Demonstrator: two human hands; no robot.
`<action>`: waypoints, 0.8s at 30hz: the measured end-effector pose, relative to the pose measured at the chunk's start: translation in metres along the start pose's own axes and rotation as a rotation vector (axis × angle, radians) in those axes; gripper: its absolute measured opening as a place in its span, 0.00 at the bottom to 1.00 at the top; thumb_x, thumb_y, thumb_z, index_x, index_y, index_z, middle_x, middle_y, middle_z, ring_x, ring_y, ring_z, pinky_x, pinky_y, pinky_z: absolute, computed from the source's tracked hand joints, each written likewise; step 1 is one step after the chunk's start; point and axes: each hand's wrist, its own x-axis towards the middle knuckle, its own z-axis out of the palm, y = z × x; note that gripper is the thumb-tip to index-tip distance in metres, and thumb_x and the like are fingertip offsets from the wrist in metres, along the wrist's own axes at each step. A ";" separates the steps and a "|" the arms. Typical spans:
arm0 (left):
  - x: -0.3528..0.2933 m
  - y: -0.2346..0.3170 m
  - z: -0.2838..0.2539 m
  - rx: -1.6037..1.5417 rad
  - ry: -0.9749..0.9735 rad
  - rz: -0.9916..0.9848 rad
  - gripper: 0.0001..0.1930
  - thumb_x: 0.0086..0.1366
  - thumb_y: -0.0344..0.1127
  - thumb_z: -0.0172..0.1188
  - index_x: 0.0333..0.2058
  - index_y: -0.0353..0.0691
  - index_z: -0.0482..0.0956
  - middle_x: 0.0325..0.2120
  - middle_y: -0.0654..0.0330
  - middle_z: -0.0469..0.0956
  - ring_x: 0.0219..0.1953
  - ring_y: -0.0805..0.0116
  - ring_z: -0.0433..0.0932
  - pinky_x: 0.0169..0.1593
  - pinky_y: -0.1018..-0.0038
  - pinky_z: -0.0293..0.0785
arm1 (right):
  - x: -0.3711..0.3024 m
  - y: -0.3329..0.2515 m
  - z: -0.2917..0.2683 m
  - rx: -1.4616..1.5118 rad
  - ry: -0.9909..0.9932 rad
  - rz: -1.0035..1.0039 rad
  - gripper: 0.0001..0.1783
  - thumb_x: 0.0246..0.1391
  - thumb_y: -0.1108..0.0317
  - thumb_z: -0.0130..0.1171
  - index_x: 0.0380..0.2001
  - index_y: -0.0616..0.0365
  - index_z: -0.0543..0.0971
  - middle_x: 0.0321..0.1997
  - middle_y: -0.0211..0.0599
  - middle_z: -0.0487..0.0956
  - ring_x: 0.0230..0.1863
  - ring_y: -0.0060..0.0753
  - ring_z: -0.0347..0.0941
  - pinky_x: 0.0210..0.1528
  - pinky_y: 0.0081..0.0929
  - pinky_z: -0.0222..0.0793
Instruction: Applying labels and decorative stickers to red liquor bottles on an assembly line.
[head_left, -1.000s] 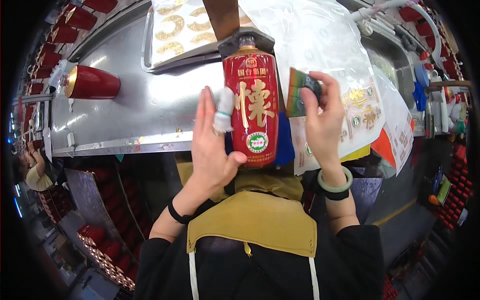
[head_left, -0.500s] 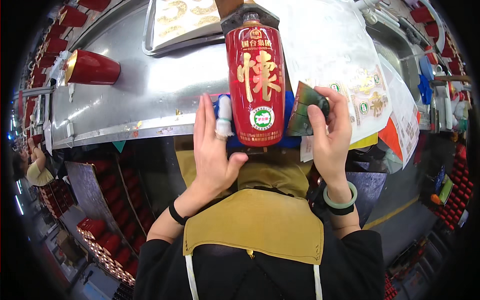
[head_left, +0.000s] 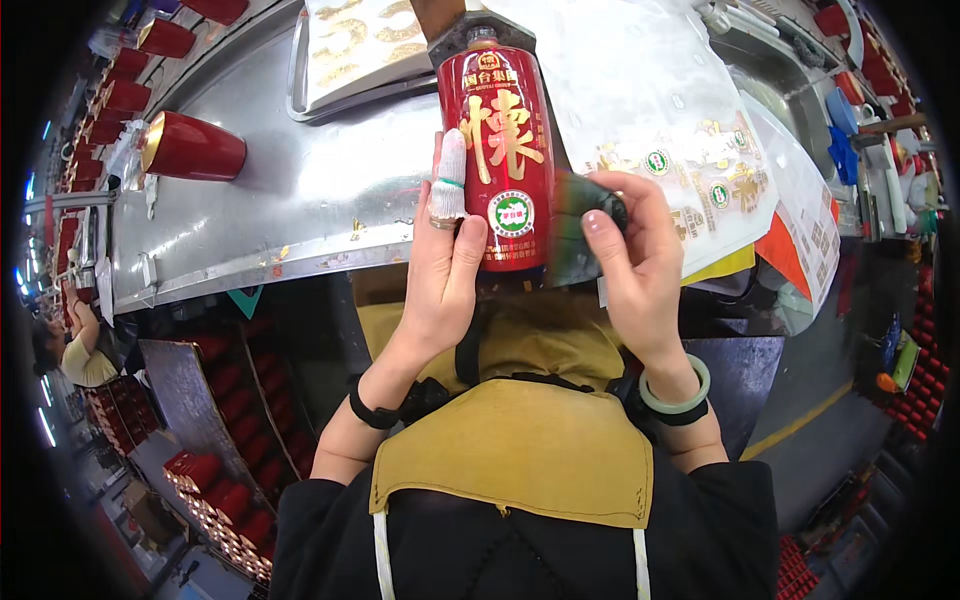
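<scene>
A red bottle (head_left: pixel 500 215) with gold characters and a round green-and-white emblem lies on its back, its neck pointing away from me. My left hand (head_left: pixel 445 260) rests flat along the bottle's left side, fingers stretched out. One of its fingers wears a white knitted cover (head_left: pixel 450 172) with a green band. Between the thumb and fingers of my right hand (head_left: pixel 640 260) is a dark green flat piece (head_left: pixel 572 240), blurred by motion. Its left edge meets the bottle's right side; how firmly it presses, I cannot tell.
A metal tray (head_left: pixel 298 70) with a sheet of gold decals stands at the far left. Another red bottle (head_left: pixel 195 146) lies on the metal bench (head_left: pixel 290 215). White decal sheets (head_left: pixel 690 100) cover the right side. A person (head_left: pixel 80 345) is at far left.
My left hand has shifted right and up against the bottle. My right hand has moved left, bringing the dark green piece to the bottle's side. The bottle appears slightly further left in view.
</scene>
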 end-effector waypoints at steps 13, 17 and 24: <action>0.002 0.000 0.002 -0.064 0.079 0.084 0.26 0.82 0.43 0.42 0.69 0.31 0.60 0.56 0.55 0.75 0.54 0.72 0.73 0.60 0.70 0.70 | -0.003 0.009 -0.001 -0.021 -0.068 0.066 0.14 0.66 0.72 0.61 0.52 0.63 0.75 0.33 0.28 0.78 0.33 0.14 0.69 0.36 0.16 0.65; 0.002 0.008 0.002 -0.134 0.100 0.063 0.27 0.82 0.41 0.40 0.71 0.32 0.56 0.65 0.49 0.68 0.64 0.65 0.68 0.67 0.67 0.63 | -0.003 0.009 -0.004 -0.012 -0.049 0.085 0.13 0.66 0.71 0.60 0.52 0.63 0.76 0.33 0.26 0.77 0.33 0.14 0.68 0.35 0.16 0.64; -0.002 -0.003 -0.005 0.137 0.196 0.484 0.34 0.77 0.48 0.49 0.70 0.27 0.57 0.72 0.41 0.57 0.71 0.52 0.61 0.72 0.60 0.53 | 0.004 0.006 -0.012 -0.067 -0.021 0.022 0.13 0.66 0.71 0.60 0.51 0.63 0.76 0.32 0.26 0.76 0.31 0.14 0.67 0.34 0.17 0.63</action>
